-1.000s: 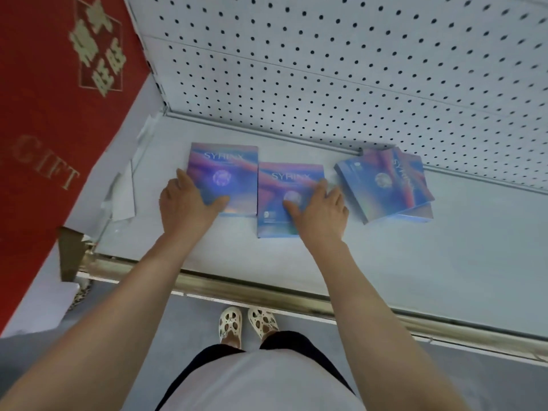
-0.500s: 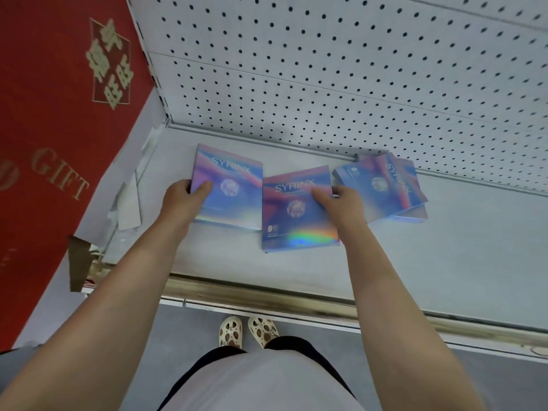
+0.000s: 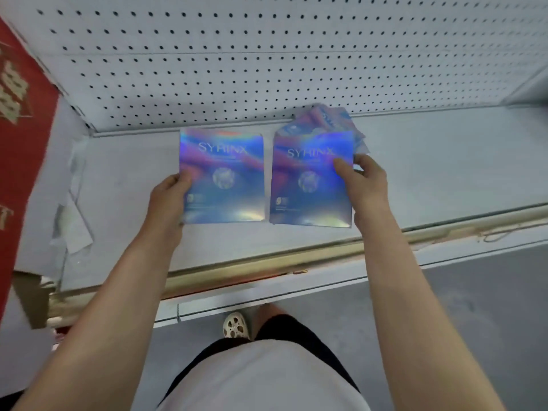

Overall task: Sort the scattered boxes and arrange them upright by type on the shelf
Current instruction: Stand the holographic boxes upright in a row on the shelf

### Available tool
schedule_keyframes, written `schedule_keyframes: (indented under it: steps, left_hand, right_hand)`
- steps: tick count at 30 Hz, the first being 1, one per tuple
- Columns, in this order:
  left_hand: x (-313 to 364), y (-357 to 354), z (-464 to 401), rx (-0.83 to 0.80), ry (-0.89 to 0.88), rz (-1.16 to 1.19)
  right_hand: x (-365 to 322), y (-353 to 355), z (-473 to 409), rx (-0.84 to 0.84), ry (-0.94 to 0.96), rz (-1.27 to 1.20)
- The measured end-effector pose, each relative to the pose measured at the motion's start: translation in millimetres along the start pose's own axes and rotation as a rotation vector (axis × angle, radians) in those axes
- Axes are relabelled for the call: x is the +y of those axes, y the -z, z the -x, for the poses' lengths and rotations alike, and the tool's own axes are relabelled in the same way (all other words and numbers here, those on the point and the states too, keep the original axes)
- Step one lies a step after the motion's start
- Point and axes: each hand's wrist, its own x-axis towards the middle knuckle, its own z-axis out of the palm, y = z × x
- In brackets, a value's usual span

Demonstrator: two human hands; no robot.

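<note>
Two flat holographic blue-purple boxes marked SYRINX are lifted side by side over the grey shelf (image 3: 430, 179), faces toward me. My left hand (image 3: 169, 197) grips the left box (image 3: 225, 173) at its left edge, thumb on the front. My right hand (image 3: 364, 182) grips the right box (image 3: 308, 179) at its right edge, thumb on the front. Behind the right box, a small pile of the same boxes (image 3: 332, 120) lies flat near the pegboard, partly hidden.
White pegboard (image 3: 267, 54) forms the shelf's back wall. A gold rail (image 3: 267, 262) runs along the shelf's front edge. Red gift packaging (image 3: 20, 143) and torn grey paper (image 3: 71, 226) sit at the left. Grey floor and my feet are below.
Both boxes lay flat on the shelf under my hands; I gripped their outer edges and raised them off the shelf toward me. The view shifted left.
</note>
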Motion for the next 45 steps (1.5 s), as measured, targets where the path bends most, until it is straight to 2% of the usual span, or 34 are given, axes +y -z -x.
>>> schedule_keyframes:
  steps: [13,19,29,36,45]
  left_hand:
    - [-15,-163,81,-0.449,-0.065,-0.188]
    - [-55,-263,166,-0.638,-0.067,-0.215]
    - [-131,-427,289,-0.909,-0.04,-0.287]
    - [-165,-528,319,-1.016,-0.034,-0.347]
    - [-184,-715,308,-1.076,-0.022,-0.383]
  right_hand:
    - [81,192,87,0.458,-0.03,-0.188]
    - [130,317,131,0.633,-0.037,-0.298]
    - [206,498,176,0.839,-0.085,-0.245]
    - [244,576,156,0.948,-0.13,-0.3]
    - [264,687,49,1.007,-0.145,-0.335]
